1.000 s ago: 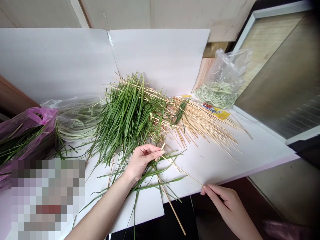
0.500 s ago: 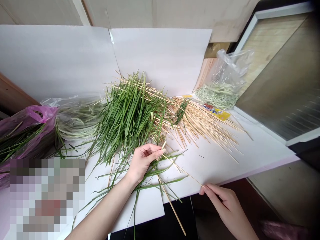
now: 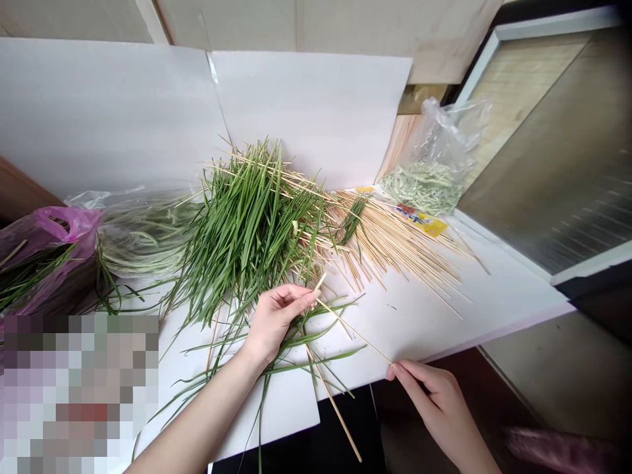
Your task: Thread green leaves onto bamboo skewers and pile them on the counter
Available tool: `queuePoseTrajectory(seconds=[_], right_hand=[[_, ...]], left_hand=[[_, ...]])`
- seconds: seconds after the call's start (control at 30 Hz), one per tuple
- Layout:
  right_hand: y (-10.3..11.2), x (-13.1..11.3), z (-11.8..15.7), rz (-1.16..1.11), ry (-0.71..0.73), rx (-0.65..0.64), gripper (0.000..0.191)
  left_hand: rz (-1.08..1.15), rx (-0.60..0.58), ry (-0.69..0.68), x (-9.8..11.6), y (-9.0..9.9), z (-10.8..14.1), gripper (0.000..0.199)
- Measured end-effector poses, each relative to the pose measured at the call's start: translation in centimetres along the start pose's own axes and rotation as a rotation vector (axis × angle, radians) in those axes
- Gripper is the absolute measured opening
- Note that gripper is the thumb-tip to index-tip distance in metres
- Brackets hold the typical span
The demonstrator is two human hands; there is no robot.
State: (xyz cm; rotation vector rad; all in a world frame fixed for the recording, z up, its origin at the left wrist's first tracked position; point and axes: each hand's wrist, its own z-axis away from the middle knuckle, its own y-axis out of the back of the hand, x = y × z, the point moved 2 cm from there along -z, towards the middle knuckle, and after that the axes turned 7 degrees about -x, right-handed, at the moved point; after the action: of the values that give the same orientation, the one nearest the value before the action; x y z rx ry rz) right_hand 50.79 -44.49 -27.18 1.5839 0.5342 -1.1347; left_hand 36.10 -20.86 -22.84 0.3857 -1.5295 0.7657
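Left hand [image 3: 274, 322] pinches a thin bamboo skewer [image 3: 353, 331] near one end; right hand [image 3: 439, 408] grips its far end between closed fingertips, just over the white counter's [image 3: 419, 336] front edge. Green grass blades [image 3: 247, 237] lie heaped behind, overlapping a fan of loose skewers [image 3: 395, 250].

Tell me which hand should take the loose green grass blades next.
Left, probably: the left hand sits just above the loose flat green grass blades; the right hand pinches the end of a thin pale wooden skewer.
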Motion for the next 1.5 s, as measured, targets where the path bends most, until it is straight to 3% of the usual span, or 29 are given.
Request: queuePoseTrajectory(seconds=[0.3, 0.53, 0.73, 0.83, 0.93, 1.07, 1.17, 1.33, 1.4, 1.5], right_hand=[[-0.5, -0.8, -0.2, 0.013, 0.025, 0.04, 0.04], [-1.5, -2.0, -0.5, -0.001, 0.041, 0.003, 0.04], [-0.7, -1.4, -0.3, -0.065, 0.068, 0.06, 0.038], [0.3, -0.9, -0.1, -0.087, 0.028, 0.121, 0.038], [1.0, -0.5, 0.1, -0.089, -0.017, 0.14, 0.039], [1.5, -0.2, 0.2, -0.062, -0.036, 0.097, 0.04], [1.6, 0.2, 0.2, -0.023, -0.057, 0.062, 0.041], [1.5, 0.5, 0.1, 0.004, -0.069, 0.01, 0.041], [1.4, 0.5, 0.0, 0.0, -0.067, -0.009, 0.041], [1.2, 0.4, -0.1, 0.002, -0.067, -0.035, 0.041]], left_hand=[[-0.023, -0.064, 0.044, 0.0, -0.6, 0.4, 0.021], [-0.212, -0.347, 0.083, -1.8, -2.9, 1.7, 0.022], [-0.527, -0.526, -0.03, 0.3, -2.2, 1.7, 0.025], [-0.712, -0.461, -0.167, 1.2, -1.1, 1.1, 0.022], [-1.007, -0.354, -0.294, 0.5, -0.9, 0.6, 0.02], [-1.279, -0.386, -0.352, -0.9, -1.8, 0.8, 0.014], [-1.179, -0.359, -0.335, -0.6, -1.8, 0.7, 0.007], [-0.504, -0.174, -0.103, 0.2, 0.0, -0.1, 0.016], [-0.254, -0.158, -0.034, 0.3, 0.4, -0.4, 0.021], [-0.072, -0.158, 0.007, 0.2, 0.4, -0.4, 0.021]])
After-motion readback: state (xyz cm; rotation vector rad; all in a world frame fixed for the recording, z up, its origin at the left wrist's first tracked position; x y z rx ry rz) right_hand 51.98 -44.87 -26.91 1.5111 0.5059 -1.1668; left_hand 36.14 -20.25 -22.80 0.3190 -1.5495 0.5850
